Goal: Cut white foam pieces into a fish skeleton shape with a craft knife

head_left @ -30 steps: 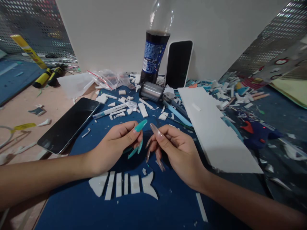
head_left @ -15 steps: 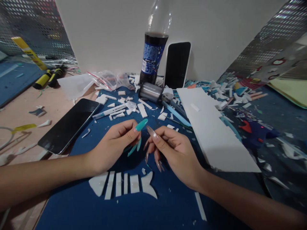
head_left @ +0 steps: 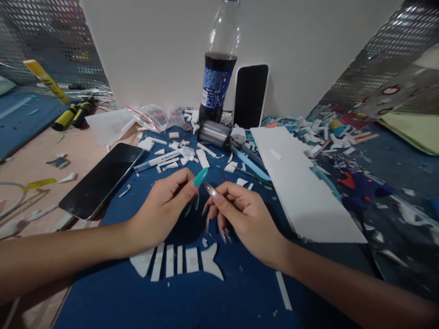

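Note:
My left hand, with long teal nails, is closed in a pinch over the blue mat. Facing it, my right hand, with long brownish nails, is pinched too, its thumb nail close to the left thumb nail. Whatever lies between the fingers of either hand is hidden or too small to name. Below the hands, white pieces form a fish shape: a head piece, several strips and a tail piece. A small white scrap lies above the tail.
Scattered white scraps surround a pen, a spool and pliers. A dark phone lies left; a white board lies right. Behind stand a bottle and another phone. A glue gun is far right.
Both hands hold nearly the same pinched pose, with the thumb nails still close together. The whole view has shifted slightly.

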`<state>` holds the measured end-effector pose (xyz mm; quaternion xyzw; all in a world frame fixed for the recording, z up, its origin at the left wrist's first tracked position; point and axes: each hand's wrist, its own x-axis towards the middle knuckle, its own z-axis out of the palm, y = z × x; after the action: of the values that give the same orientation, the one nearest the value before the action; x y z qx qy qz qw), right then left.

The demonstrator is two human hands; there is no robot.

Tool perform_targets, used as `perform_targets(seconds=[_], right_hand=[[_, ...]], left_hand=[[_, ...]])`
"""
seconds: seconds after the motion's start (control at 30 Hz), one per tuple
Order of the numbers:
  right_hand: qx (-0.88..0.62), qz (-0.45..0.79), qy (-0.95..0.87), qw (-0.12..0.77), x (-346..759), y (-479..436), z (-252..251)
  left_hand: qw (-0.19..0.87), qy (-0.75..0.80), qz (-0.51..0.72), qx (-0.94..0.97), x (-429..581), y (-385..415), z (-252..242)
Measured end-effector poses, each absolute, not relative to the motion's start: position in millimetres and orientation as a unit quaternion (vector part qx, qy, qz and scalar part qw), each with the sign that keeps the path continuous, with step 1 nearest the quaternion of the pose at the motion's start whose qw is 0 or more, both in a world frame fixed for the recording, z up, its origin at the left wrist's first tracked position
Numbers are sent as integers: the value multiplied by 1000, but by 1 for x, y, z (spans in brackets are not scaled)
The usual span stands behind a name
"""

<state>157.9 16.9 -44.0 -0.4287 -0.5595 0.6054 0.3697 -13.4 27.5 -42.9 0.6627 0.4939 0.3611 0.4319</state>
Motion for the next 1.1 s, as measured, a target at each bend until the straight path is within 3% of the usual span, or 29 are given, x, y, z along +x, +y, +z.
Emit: perform_targets(seconds=[0.33, 0.8, 1.1], right_hand=[[-423, 627, -539, 371, 155, 18, -43], [-412, 632, -551, 356, 155, 19, -47], [-364, 657, -531, 393, 160, 18, -49]], left_hand=[[256, 428, 360, 788, -17, 29, -38], [333, 371, 379, 780, -19, 33, -34], [167, 391, 457, 781, -23, 30, -34]])
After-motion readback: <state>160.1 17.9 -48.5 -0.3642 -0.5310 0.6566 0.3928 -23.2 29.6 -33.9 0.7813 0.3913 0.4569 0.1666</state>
